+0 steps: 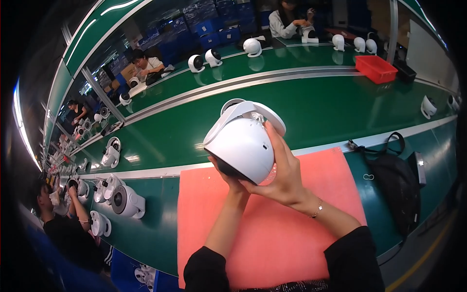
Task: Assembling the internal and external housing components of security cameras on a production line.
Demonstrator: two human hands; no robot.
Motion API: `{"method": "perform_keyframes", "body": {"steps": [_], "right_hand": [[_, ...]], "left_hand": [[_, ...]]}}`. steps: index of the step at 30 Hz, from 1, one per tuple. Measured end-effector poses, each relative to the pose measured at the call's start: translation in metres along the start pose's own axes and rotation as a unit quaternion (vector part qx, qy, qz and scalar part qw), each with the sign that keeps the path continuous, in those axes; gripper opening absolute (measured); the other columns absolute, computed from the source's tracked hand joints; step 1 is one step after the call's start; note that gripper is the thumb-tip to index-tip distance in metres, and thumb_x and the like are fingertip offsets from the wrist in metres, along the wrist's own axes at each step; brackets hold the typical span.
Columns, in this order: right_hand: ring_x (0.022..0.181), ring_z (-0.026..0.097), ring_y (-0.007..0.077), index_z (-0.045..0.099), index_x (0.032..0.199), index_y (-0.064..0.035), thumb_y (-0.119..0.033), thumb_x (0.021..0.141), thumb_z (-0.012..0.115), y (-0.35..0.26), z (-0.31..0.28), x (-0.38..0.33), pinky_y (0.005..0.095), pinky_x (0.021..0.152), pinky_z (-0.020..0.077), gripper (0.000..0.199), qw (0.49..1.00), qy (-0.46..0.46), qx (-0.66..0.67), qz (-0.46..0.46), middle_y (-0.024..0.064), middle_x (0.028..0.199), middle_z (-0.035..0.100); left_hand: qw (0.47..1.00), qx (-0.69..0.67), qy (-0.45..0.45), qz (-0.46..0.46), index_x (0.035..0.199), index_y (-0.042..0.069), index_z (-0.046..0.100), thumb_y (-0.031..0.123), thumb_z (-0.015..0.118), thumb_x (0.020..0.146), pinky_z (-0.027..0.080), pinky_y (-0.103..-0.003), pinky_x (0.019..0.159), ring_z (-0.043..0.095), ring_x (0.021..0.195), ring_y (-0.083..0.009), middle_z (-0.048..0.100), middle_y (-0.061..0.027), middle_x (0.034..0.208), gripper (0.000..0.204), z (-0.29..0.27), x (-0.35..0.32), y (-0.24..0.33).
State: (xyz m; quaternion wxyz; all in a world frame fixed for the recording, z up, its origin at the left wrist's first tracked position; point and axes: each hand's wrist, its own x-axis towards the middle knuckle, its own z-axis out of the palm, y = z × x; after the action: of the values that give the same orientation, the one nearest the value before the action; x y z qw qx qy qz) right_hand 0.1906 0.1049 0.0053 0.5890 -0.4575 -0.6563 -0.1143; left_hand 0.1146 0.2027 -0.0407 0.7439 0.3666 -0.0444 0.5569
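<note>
Item: white desk fan housing [241, 146], rounded, with a dark opening on its lower left face and a white ring at the top rear. It was held raised above the pink foam mat [272, 233], probably so the underside could be looked over without marking the shell. Right hand [282, 177] was wrapped round the housing's right flank, fingers [278, 141] running up its side, closed firmly on it. Left hand [228, 177] was mostly hidden beneath; it appeared to cup the lower edge, gripping from below. The housing thus sat between both palms, tilted, above the wrists. Adjacent: green conveyor belt [331, 107], black bag [396, 182] at right, finished white fans [124, 199] at left, red bin [375, 68] beyond.
</note>
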Motion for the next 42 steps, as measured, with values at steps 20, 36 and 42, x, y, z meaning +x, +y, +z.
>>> {"method": "perform_keyframes", "body": {"steps": [20,36,42], "right_hand": [[0.117,0.042,0.0339,0.040,0.127,-0.0121,-0.043,0.083,0.058,0.111,-0.056,0.015,0.0493,0.091,0.0453,0.057,0.659,0.235,0.499,0.511,0.0137,0.129,0.037],[0.124,0.026,0.0389,0.022,0.138,-0.0106,-0.007,0.069,0.067,0.144,-0.070,-0.002,0.0487,0.100,0.0277,0.083,0.916,0.157,-0.284,0.236,0.0210,0.129,0.029],[0.119,0.026,0.0416,0.041,0.129,-0.0294,0.011,0.065,0.057,0.090,-0.047,0.006,0.0533,0.104,0.0228,0.077,0.956,-0.169,-0.241,0.013,0.0177,0.132,0.022]], "left_hand": [[0.932,0.104,0.224,-0.267,0.128,0.016,0.012,0.024,0.070,0.077,0.048,-0.041,0.079,0.051,0.103,-0.0275,0.037,-0.0151,0.122,0.077,0.000,0.020,-0.026],[0.928,0.183,0.237,-0.221,0.126,0.003,0.038,0.046,0.057,0.083,0.053,-0.039,0.081,0.061,0.095,-0.0287,0.054,-0.0209,0.111,0.064,-0.041,0.036,-0.016],[0.914,0.313,0.141,-0.217,0.120,0.001,0.048,0.049,0.042,0.085,0.057,-0.036,0.074,0.064,0.094,-0.0237,0.061,-0.0159,0.107,0.060,-0.033,0.014,0.082]]}}
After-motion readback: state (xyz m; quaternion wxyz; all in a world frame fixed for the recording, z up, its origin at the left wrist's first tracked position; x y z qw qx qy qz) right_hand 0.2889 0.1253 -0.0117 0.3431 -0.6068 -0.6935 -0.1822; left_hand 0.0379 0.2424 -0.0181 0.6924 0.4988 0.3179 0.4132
